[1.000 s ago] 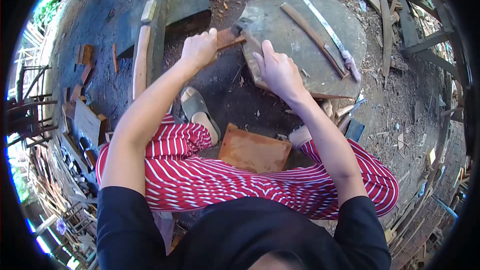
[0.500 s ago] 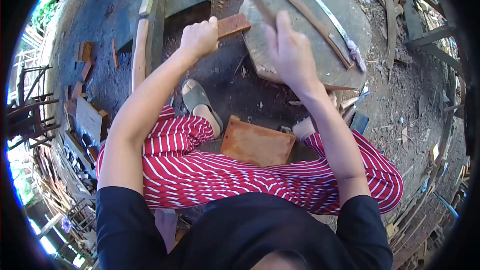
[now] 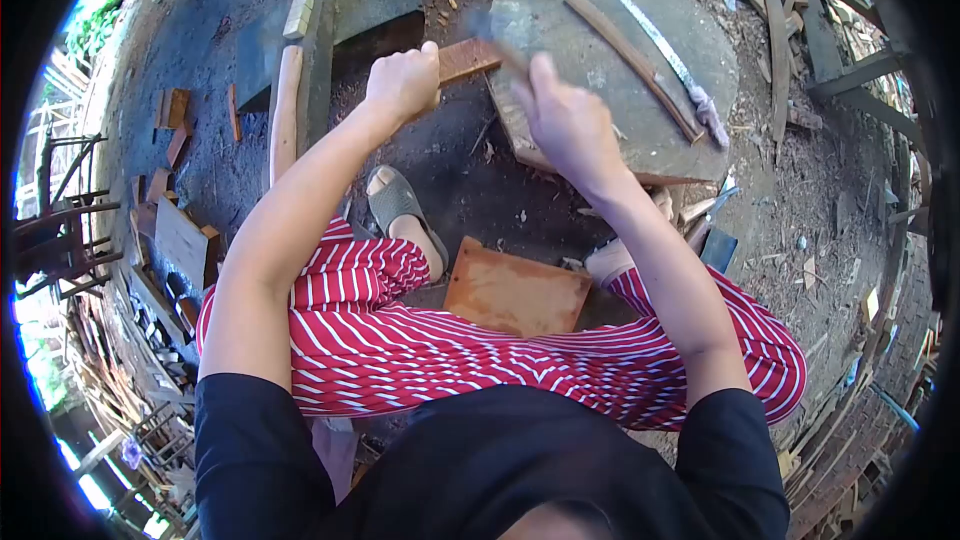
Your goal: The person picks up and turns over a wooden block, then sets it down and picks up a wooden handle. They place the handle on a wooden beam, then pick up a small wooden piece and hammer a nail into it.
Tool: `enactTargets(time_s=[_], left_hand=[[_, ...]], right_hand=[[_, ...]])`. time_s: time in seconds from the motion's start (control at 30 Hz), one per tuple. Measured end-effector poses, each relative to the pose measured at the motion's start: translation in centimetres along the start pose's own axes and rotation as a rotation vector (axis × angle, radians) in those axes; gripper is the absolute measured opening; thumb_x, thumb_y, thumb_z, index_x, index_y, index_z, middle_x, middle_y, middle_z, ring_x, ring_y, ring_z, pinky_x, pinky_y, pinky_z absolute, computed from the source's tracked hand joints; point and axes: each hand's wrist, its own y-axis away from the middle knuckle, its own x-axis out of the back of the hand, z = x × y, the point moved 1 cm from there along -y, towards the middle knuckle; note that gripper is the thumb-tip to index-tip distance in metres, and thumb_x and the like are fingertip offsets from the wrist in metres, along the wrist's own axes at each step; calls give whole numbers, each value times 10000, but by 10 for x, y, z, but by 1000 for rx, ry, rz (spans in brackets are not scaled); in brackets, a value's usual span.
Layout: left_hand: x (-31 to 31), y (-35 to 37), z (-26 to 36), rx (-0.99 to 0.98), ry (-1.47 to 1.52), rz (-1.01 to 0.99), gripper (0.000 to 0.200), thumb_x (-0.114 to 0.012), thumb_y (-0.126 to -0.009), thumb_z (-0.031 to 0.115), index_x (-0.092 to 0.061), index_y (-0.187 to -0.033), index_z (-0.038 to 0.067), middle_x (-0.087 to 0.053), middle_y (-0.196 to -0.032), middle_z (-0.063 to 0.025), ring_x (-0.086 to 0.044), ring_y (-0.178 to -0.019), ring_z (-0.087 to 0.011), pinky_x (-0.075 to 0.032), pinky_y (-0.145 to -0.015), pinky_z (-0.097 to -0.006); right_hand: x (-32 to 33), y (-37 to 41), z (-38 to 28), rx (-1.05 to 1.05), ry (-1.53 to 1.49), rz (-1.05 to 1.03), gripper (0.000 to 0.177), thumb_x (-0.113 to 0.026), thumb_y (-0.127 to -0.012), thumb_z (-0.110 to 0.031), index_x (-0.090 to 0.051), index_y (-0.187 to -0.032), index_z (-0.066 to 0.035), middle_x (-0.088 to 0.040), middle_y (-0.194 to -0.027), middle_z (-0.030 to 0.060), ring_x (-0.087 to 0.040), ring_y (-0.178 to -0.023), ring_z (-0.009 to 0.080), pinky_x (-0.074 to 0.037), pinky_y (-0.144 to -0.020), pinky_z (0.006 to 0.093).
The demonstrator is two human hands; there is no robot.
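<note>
Outdoors, the left hand (image 3: 402,82) has its fingers curled tight around a flat reddish-brown wooden piece (image 3: 468,58) held at the edge of the round grey chopping block (image 3: 600,110), while the right hand (image 3: 562,122), fingers wrapped shut, grips a blurred wooden-handled chopping tool (image 3: 505,45) just above it.

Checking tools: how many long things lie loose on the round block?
2: a brown wooden stick across the block; a cloth-handled blade right of it. None seems hidden.

The wood piece (image 3: 468,58) at the left edge of the round block (image 3: 592,75) is rough, bare wood. The block top is dull, grey, scratched. The long blade (image 3: 655,37) is shiny metal, its end wrapped in cloth.
</note>
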Motion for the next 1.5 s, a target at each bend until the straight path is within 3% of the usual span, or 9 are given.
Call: enactTargets(time_s=[0.1, 0.33, 0.4, 0.63, 0.83, 1.27, 1.37, 1.43, 1.5], left_hand=[[-1, -1, 0, 3, -26, 11, 204, -647, -785, 143, -578, -932, 18, -713, -820, -206, -723, -773, -359, -579, -679, -456], [0, 0, 1, 11, 1, -5, 223, -660, -783, 151, -581, -944, 20, -714, -838, -212, -724, -799, -359, -580, -698, -460], [4, 1, 4, 13, -3, 9, 224, -664, -780, 151, -581, -941, 20, -713, -840, -215, -724, -801, -358, -580, -698, -459], [5, 1, 2, 20, 26, -47, 249, -671, -760, 129, -586, -961, 7, -713, -857, -220, -723, -811, -359, -581, -693, -453], [2, -1, -1, -10, 19, 3, 226, -664, -757, 134, -582, -928, 11, -713, -851, -223, -722, -808, -365, -581, -692, -453], [-5, 1, 1, 50, 113, -79, 280, -663, -785, 209, -581, -966, 12, -705, -896, -248, -711, -843, -393, -575, -752, -477], [-25, 0, -18, 60, 255, -26, 249, -662, -793, 208, -552, -903, 13, -683, -793, -222, -709, -719, -324, -560, -623, -434], [-25, 1, -27, 112, 999, -458, 185, -630, -817, 201, -520, -843, 54, -592, -666, -94, -616, -590, -186, -493, -518, -333], [-20, 6, -21, 177, 1271, -453, 167, -618, -831, 193, -488, -867, 94, -449, -651, 12, -458, -549, -85, -398, -472, -260]], right_hand=[[4, -15, 4, -61, 145, -194, 272, -541, -979, -315, -463, -1011, -57, -655, -679, 225, -656, -643, 447, -528, -554, 538], [18, -7, -19, -18, -125, 97, 268, -534, -984, -323, -466, -1012, -66, -647, -673, 239, -655, -651, 456, -522, -552, 551], [-1, -4, -2, -30, 62, -204, 258, -532, -1002, -300, -434, -1009, -62, -622, -675, 264, -642, -654, 458, -474, -553, 564], [33, -13, -33, -47, -290, 182, 272, -505, -1004, -329, -462, -1002, -61, -632, -662, 255, -636, -641, 481, -513, -579, 579], [-5, -14, 5, 36, 103, -103, 219, -528, -1016, -252, -427, -1015, -58, -605, -617, 222, -649, -628, 442, -442, -474, 509], [7, -16, 24, -225, -33, -153, 291, -437, -1024, -367, -440, -1069, -80, -673, -794, 271, -651, -772, 521, -516, -699, 602], [24, -24, 40, -272, 82, -21, 275, -453, -1017, -366, -446, -1045, -93, -678, -767, 239, -666, -728, 483, -525, -651, 593], [29, -27, 59, -183, 266, 35, 280, -490, -999, -371, -455, -1036, -96, -693, -803, 203, -684, -728, 439, -538, -635, 565], [29, -29, 73, -201, 348, 23, 288, -517, -985, -372, -488, -1040, -91, -703, -859, 174, -696, -745, 410, -546, -635, 538]])
